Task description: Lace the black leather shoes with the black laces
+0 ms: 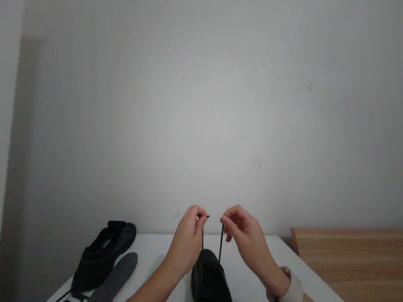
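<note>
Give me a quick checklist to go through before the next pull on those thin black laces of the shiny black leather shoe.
1. Left hand pinches a thin black lace end: ok.
2. Right hand pinches the other lace end: ok.
3. Both ends raised to about equal height: ok.
4. Shiny black leather shoe resting on the white table: ok.
5. Laces threaded through every eyelet: cannot tell.
6. Second black shoe and grey insole lie apart from the hands: ok.
</note>
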The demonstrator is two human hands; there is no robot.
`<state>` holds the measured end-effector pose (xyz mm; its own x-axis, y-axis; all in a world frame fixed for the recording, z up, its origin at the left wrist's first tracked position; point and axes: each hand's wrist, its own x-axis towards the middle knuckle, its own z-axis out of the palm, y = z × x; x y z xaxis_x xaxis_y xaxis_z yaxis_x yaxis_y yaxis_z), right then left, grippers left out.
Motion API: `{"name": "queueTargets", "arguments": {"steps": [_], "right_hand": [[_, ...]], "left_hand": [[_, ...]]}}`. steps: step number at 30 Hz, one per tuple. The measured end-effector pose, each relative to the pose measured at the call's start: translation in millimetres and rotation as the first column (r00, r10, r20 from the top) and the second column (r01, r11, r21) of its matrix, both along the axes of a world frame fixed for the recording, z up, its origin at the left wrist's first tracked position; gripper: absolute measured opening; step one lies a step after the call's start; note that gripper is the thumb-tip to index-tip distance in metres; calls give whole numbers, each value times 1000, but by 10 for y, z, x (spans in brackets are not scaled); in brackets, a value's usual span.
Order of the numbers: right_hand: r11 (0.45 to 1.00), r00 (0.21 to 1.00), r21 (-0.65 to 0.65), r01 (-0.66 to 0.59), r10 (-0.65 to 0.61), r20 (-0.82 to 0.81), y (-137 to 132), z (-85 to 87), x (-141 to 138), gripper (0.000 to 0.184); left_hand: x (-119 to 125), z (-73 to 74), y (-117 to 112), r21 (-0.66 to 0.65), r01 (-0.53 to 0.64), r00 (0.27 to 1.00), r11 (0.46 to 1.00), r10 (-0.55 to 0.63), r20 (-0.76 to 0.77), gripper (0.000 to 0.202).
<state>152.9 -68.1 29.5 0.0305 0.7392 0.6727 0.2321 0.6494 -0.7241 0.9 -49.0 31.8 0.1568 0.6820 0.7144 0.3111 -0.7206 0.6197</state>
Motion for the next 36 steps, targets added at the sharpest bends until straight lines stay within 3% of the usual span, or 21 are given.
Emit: {"name": "queueTargets", "arguments": {"steps": [5,9,12,19,27,33,36], "right_hand": [[998,998,47,-41,43,-42,-11,15,-48,15],[988,1000,152,-9,8,8,-12,-15,-88,12],[985,1000,173,3,-5,13,-21,-3,-102,11],[996,986,31,-79,83,-142,14,-60,-117,15],[966,960,-79,-248,234,-151,80,-249,-68,26],[976,967,-112,-189,165,-193,100,-292,-7,23],[978,956,-104,-179,149,-252,111,-337,58,25]], "left_hand": [[52,2,-37,-154,218,970,964,-197,140,9],[112,-51,-42,-201,455,868,867,-383,315,16],[111,-22,-83,-237,545,810,804,-432,398,21],[63,-8,-135,-292,554,810,780,-424,405,15],[23,-58,-54,-270,443,862,855,-325,389,16],[-6,-83,-43,-253,410,887,877,-319,333,27],[-117,-132,8,-319,429,893,845,-342,294,40]]}}
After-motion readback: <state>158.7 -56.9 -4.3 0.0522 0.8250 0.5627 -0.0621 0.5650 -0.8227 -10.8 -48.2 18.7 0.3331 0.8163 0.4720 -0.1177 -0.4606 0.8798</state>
